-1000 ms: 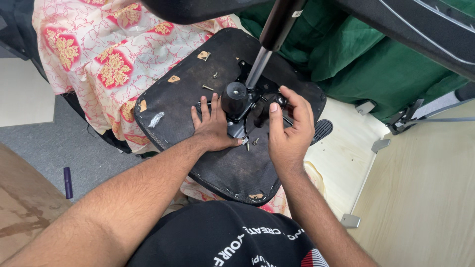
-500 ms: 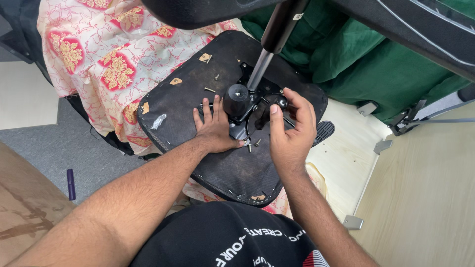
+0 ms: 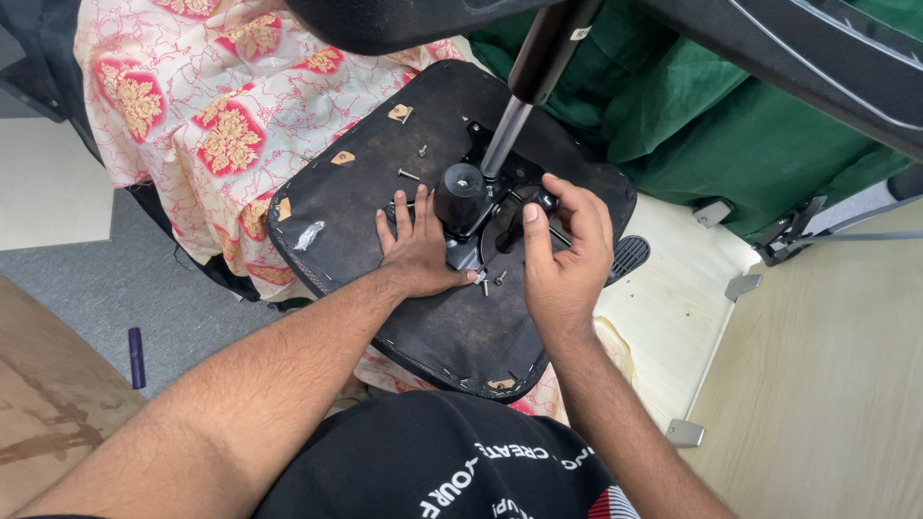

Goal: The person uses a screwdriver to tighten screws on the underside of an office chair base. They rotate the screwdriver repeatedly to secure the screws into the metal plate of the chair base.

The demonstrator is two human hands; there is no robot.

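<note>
From the head camera I look straight down on an upturned chair seat [image 3: 356,216], its black underside facing me, resting on a flowered pink and cream cloth [image 3: 202,106]. My left hand [image 3: 420,252] lies flat on the seat bottom, palm down, fingers spread and pointing away from me, the fingertips just beside the black metal bracket [image 3: 486,216] bolted at the middle of the seat. It holds nothing; the thumb lies next to a couple of loose screws [image 3: 486,282] on the seat near the bracket's near edge.

My right hand [image 3: 565,252] sits over the right side of the bracket, fingers curled and a little apart, the fingertips bent down toward a small black knob [image 3: 548,201]. I cannot tell whether they actually grip the knob or only hover at it.

A round black cap [image 3: 461,193] stands on the bracket between my two hands, and a silver shaft [image 3: 505,135] rises from behind it at a slant into a thicker black tube above. Two more screws [image 3: 413,163] lie on the seat beyond my left fingers.

A green cloth [image 3: 711,115] lies at the upper right, and a purple marker [image 3: 136,357] lies on the grey floor at the left.
</note>
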